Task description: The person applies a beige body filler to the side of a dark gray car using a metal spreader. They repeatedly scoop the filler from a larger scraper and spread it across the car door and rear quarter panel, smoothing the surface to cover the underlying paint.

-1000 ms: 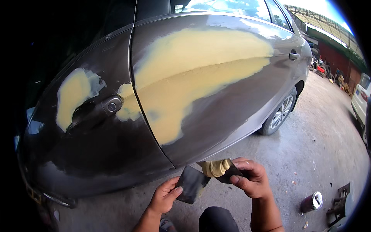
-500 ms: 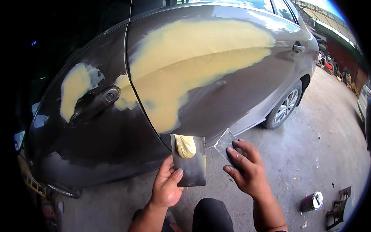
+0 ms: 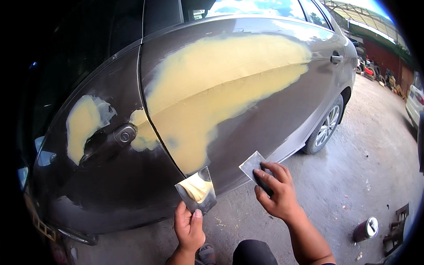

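My left hand point(image 3: 190, 227) grips a dark rectangular putty board point(image 3: 204, 204) by its lower edge, thumb on top. A soft lump of pale yellow body filler point(image 3: 196, 187) lies on the board's upper part. In my right hand point(image 3: 280, 190) is a thin grey spreader point(image 3: 252, 167), pinched between thumb and fingers, its free edge toward the car. Both hands are in front of a dark grey-brown car door point(image 3: 247, 132), apart from it. A broad patch of yellow filler point(image 3: 225, 66) covers much of that door. Smaller filler patches point(image 3: 84, 123) surround the neighbouring door's handle point(image 3: 125, 134).
A rear wheel point(image 3: 326, 128) stands beyond the door on the concrete floor point(image 3: 327, 198). At the lower right are an open-looking can point(image 3: 365, 229) and a dark stand point(image 3: 397, 227). Piled tyres and parts point(image 3: 375, 73) line the far wall; a white vehicle point(image 3: 415, 99) is at the right.
The board has tilted and moved slightly left and down; its filler now spreads wider across it. My right hand with the spreader has shifted slightly left and down. The view has tipped upward.
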{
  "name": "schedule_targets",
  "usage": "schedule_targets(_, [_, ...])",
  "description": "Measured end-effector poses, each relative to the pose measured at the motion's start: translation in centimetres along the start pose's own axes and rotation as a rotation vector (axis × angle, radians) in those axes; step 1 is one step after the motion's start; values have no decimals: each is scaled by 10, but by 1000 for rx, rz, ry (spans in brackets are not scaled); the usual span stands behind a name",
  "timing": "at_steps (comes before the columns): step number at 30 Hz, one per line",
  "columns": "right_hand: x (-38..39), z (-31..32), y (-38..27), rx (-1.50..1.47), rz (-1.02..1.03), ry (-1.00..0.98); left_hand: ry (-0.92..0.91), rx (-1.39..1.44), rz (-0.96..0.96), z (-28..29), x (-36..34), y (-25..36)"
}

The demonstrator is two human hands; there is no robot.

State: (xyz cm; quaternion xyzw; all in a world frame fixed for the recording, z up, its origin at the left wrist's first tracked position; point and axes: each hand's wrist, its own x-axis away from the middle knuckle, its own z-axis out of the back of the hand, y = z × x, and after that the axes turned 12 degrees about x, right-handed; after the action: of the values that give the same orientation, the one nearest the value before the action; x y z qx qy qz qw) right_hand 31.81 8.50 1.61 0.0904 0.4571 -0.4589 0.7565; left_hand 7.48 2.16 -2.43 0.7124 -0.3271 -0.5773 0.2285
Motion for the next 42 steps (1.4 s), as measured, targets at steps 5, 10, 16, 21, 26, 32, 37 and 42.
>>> schedule_targets(5, [-76, -37, -8, 121, -41, 265, 155, 407, 238, 17, 3, -27])
schedule_targets(10, [-121, -61, -30, 209, -11, 337, 215, 423, 290, 33, 3, -32])
schedule_targets(16, [-136, -68, -40, 279, 2, 361, 237, 410, 319, 41, 4, -35])
schedule_targets(21, [-140, -73, -43, 284, -8, 372, 248, 460, 324, 41, 1, -35])
schedule_targets(26, [-142, -78, -44, 288, -7, 386, 228, 444, 333, 42, -1, -35])
schedule_targets(32, [-142, -81, -41, 302, 14, 387, 225, 468, 355, 42, -2, -35])
schedule_targets(37, [-129, -71, -45, 320, 1, 312, 230, 455, 359, 42, -2, -35])
schedule_targets(42, [-140, -73, -44, 296, 15, 384, 240, 476, 367, 39, -1, -35])
